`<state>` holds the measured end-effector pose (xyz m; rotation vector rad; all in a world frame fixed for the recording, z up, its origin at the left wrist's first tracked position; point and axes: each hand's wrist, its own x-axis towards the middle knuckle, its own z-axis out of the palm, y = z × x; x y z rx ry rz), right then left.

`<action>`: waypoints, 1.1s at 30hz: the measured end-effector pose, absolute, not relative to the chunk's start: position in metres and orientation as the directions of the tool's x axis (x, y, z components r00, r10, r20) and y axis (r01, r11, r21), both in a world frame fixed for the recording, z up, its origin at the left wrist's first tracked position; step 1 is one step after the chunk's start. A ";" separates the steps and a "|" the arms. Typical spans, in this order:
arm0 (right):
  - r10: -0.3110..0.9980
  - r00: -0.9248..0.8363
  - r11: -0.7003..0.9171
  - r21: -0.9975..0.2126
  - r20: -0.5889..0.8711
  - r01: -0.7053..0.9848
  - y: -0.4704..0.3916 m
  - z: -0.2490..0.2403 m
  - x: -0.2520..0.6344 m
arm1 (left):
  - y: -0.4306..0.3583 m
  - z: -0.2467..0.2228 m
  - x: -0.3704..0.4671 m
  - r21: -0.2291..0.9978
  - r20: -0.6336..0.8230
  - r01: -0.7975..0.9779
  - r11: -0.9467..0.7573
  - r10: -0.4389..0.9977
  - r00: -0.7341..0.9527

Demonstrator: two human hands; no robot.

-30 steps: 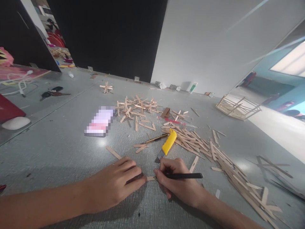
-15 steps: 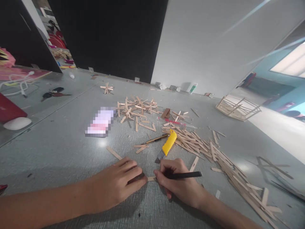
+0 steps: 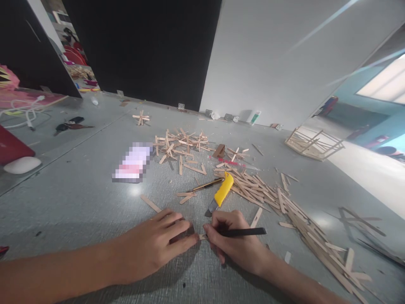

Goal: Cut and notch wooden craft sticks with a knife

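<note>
My left hand point(image 3: 158, 245) lies on the grey tabletop with its fingers bent, the fingertips pressing down a small wooden craft stick point(image 3: 202, 237). Most of that stick is hidden under both hands. My right hand point(image 3: 236, 240) grips a slim black pen-like tool point(image 3: 248, 232) in a writing hold, its fingertips touching the stick's visible part. The tool's tip is covered by the fingers. Just beyond my right hand lies a yellow utility knife point(image 3: 224, 190) with its blade towards me. Another craft stick point(image 3: 151, 203) lies beyond my left hand.
A long pile of craft sticks point(image 3: 259, 185) spreads to the right. Joined stick pieces point(image 3: 180, 143) lie farther back, near a blurred-out phone point(image 3: 133, 162). A thin cutter point(image 3: 207, 185) lies by the yellow knife. A stick frame point(image 3: 313, 145) stands at the right; keys point(image 3: 73, 124) lie left.
My left fingertips have slid slightly right along the craft stick, so less of it shows between my hands. The right hand keeps its hold on the black tool.
</note>
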<state>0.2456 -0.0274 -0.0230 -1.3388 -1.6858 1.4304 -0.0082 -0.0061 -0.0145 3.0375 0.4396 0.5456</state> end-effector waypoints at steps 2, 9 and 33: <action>0.916 -0.352 -0.070 -0.940 -0.194 0.335 -0.027 -0.022 0.245 | -0.006 -0.015 -0.009 0.071 0.336 0.263 -0.962 0.271 0.902; 0.915 -0.343 -0.093 -0.938 -0.213 0.334 -0.027 -0.020 0.244 | -0.005 -0.013 -0.007 0.081 0.337 0.259 -0.963 0.271 0.902; 0.915 -0.328 -0.111 -0.930 -0.233 0.352 -0.026 -0.019 0.246 | -0.006 -0.017 -0.008 0.078 0.302 0.248 -0.966 0.260 0.917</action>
